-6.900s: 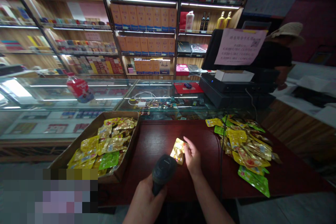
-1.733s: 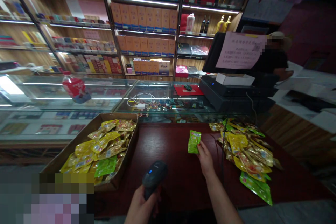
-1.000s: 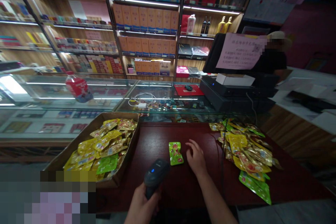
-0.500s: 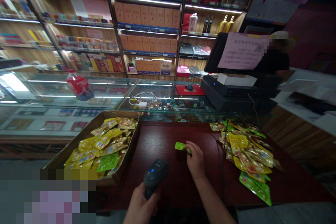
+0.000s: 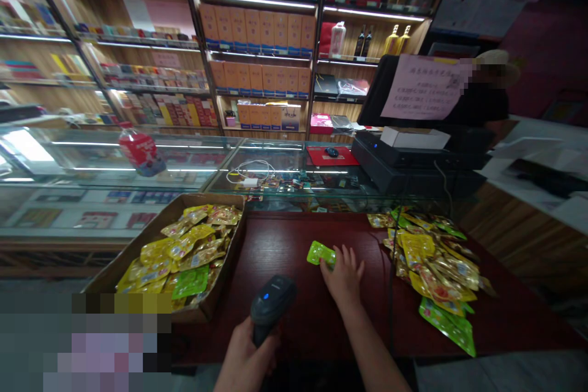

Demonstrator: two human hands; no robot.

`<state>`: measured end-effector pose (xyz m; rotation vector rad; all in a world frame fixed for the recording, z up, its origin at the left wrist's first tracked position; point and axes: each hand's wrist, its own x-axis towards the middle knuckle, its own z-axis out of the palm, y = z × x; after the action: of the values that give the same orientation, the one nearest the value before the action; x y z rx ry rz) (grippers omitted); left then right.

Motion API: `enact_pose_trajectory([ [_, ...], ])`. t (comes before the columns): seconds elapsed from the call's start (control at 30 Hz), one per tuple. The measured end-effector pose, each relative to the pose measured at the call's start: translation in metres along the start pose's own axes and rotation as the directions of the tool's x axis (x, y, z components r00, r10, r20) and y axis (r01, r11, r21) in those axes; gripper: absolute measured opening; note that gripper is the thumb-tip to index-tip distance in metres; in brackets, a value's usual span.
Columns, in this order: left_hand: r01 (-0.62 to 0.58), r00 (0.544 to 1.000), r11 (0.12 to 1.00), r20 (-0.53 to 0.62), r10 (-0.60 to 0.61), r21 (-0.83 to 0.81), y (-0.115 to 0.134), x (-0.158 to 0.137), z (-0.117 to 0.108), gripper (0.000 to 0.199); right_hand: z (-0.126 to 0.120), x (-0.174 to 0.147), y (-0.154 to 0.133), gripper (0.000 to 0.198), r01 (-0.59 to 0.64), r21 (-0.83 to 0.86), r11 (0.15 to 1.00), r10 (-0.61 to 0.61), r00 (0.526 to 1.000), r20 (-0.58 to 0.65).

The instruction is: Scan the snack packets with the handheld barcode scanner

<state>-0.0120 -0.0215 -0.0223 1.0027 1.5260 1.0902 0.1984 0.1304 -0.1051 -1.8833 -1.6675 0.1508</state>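
A dark handheld barcode scanner point(image 5: 274, 300) with a blue light is gripped in my left hand point(image 5: 250, 349), above the front of the dark red table point(image 5: 275, 236). My right hand point(image 5: 343, 278) is open, fingers spread, over the table's middle. Its thumb and fingertips are at the right end of a small green snack packet point(image 5: 319, 252) that lies on the wood, partly covered by the hand. To the left stands a cardboard box point(image 5: 239, 229) full of yellow and green packets. A loose pile of similar packets point(image 5: 436, 260) spreads over the table's right side.
Behind the table is a glass display counter point(image 5: 285, 150) bearing a white cable point(image 5: 250, 182), a mouse point(image 5: 331, 152) and a red-labelled bottle point(image 5: 140, 150). A monitor point(image 5: 379, 92) stands at the right. A thin dark cord point(image 5: 391, 282) hangs before the pile. A person point(image 5: 482, 98) is beyond.
My right hand has spread its fingers from a pinch on the green packet, which now lies flatter on the table. The left hand still holds the scanner in nearly the same place.
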Motion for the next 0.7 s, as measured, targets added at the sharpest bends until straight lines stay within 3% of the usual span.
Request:
enact_pose_trajectory([
  [0.1,0.009,1.000,1.000,0.001,-0.009,0.009,0.002,0.000,0.002,0.019,-0.006,0.000,0.000,0.038,-0.035,0.370,0.928,0.031,0.999,0.017],
  [0.17,0.011,1.000,1.000,0.009,-0.011,0.016,0.004,0.000,0.003,0.020,-0.010,0.002,0.003,0.036,-0.131,0.628,0.767,0.117,0.991,0.063],
  [0.23,0.004,1.000,1.000,0.025,-0.005,0.027,0.006,-0.002,0.005,0.020,-0.012,0.006,0.007,0.036,-0.208,0.761,0.615,0.189,0.975,0.114],
  [0.43,-0.013,0.995,0.996,0.097,0.005,0.083,0.015,-0.007,0.008,0.020,-0.016,0.018,0.021,0.041,-0.262,0.928,0.266,0.297,0.938,0.180],
  [0.6,-0.043,0.986,0.992,0.167,0.023,0.122,0.024,-0.010,0.010,0.017,-0.019,0.016,0.012,0.047,-0.350,0.930,-0.115,0.172,0.915,0.366],
  [0.63,-0.055,0.984,0.991,0.178,0.032,0.126,0.026,-0.011,0.011,0.016,-0.019,0.016,0.010,0.046,-0.371,0.912,-0.173,0.148,0.906,0.397],
  [0.7,-0.070,0.980,0.990,0.194,0.045,0.126,0.027,-0.013,0.012,0.016,-0.018,0.015,0.009,0.045,-0.388,0.897,-0.212,0.134,0.898,0.420],
])
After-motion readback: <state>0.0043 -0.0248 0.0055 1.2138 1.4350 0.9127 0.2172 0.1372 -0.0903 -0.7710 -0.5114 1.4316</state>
